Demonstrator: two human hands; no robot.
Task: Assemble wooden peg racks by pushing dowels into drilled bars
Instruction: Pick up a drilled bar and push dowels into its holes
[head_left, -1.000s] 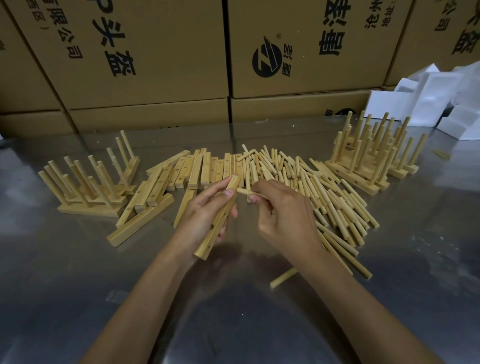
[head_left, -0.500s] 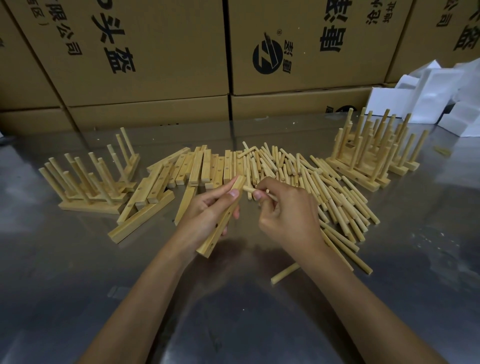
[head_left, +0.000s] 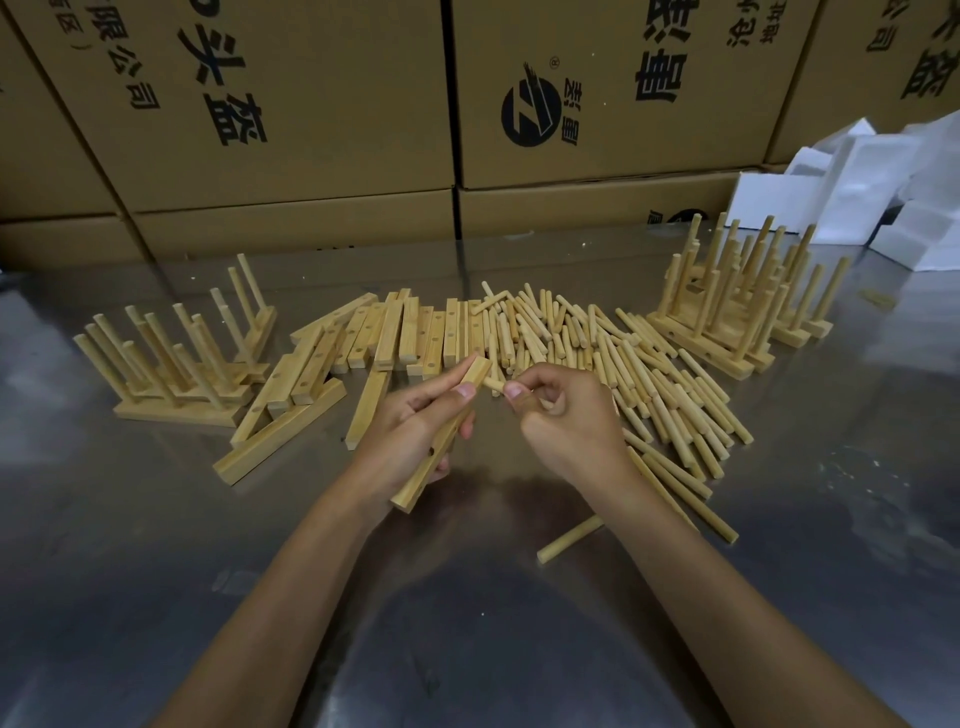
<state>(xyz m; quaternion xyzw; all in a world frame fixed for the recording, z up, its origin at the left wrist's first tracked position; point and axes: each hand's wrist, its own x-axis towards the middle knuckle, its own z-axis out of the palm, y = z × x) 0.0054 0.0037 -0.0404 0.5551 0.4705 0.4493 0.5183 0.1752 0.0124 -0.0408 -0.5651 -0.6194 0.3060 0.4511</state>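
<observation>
Stacked cardboard cartons (head_left: 332, 104) close off the far edge of the steel worktop (head_left: 156, 545), which carries all the stock. We note that since a second ago the dowel (head_left: 494, 384) has closed on the upper end of the drilled bar (head_left: 441, 441): its tip now sits just beside, possibly touching, the top hole, so we judge insertion about to begin. Right thumb and forefinger pinch the dowel, the other fingers curled under; the right hand (head_left: 566, 421) sits mid-worktop with the wrist angled inward. The left hand (head_left: 410, 436) wraps the bar, tilted, thumb along its face. Loose dowels (head_left: 623, 374) and bare bars (head_left: 405, 338) lie beyond; finished racks (head_left: 176, 374) stand toward both side edges.
</observation>
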